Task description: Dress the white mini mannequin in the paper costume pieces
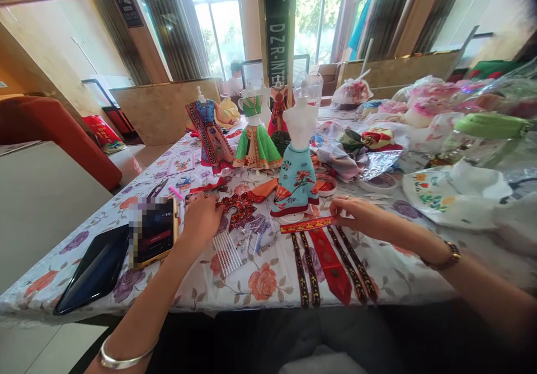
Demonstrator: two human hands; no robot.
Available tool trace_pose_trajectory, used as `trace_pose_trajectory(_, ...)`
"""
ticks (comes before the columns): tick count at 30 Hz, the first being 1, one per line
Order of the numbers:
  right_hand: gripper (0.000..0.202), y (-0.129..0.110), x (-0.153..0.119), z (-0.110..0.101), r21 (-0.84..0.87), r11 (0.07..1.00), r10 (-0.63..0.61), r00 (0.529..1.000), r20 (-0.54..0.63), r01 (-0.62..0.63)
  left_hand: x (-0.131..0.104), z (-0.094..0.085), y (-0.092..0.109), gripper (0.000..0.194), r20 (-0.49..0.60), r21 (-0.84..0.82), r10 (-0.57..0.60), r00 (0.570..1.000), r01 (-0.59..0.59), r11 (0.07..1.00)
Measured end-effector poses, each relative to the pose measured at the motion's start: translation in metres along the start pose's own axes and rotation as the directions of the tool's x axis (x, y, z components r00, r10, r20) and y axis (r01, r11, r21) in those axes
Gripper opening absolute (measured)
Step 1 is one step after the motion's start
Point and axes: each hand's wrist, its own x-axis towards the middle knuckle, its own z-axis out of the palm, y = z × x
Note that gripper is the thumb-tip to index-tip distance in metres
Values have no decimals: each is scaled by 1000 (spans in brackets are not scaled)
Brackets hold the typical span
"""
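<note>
On the floral tablecloth, my left hand (201, 215) has its fingers bent down at the edge of a red patterned cloth piece (240, 209); what its fingertips hold is too small to tell. The fingers of my right hand (342, 211) pinch the right end of a red and yellow waistband (306, 226). From that band a red strip (329, 262) and several dark patterned ribbons (351, 265) hang toward the table's front edge. Just behind it stands a white mannequin (300, 122) in a light blue skirt (297, 178). Bead strips (227, 252) lie between my hands.
Dressed mannequins (257, 145) stand farther back. A phone (156, 233) and a dark glossy object (94, 268) lie at left. At right are a white embroidered piece (453, 195), a tape roll (380, 183) and a green-lidded jar (489, 123). A person (235, 83) is in the background.
</note>
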Motion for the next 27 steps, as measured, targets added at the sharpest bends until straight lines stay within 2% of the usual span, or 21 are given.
trace_pose_trajectory(3,11,-7,-2,-8,42,999,-28,1000,-6,29,-7,-9,22,25,-12,42,20,1000,-19,999)
trace_pose_trajectory(4,11,-10,-2,-11,51,998,-35,999,-6,35,-10,-11,31,24,-15,3,49,999,-49,999)
trace_pose_trajectory(7,11,-17,-2,-18,74,996,-52,999,-15,53,-23,-16,61,17,48,-260,241,969,-221,940)
trace_pose_trajectory(10,11,-24,-3,-24,98,994,-54,998,-15,55,-39,-11,84,15,110,-461,408,906,-317,829)
trace_pose_trajectory(14,14,-35,-7,-32,149,984,-95,995,-28,98,-56,3,102,41,87,-562,548,832,-414,717)
trace_pose_trajectory(16,15,-41,-11,-35,184,970,-148,987,-67,158,-59,9,110,53,67,-598,582,811,-434,674)
trace_pose_trajectory(19,15,-51,-16,-38,186,957,-206,973,-101,222,-55,13,122,54,43,-672,570,821,-399,625)
trace_pose_trajectory(22,14,-57,-20,-43,184,948,-237,962,-138,260,-48,12,132,25,85,-745,566,820,-324,583)
trace_pose_trajectory(24,15,-57,-21,-46,187,947,-230,957,-174,262,-44,10,135,13,143,-784,528,837,-230,577)
trace_pose_trajectory(27,11,-51,-20,-50,179,954,-195,950,-244,242,-44,5,133,12,224,-808,425,877,-77,585)
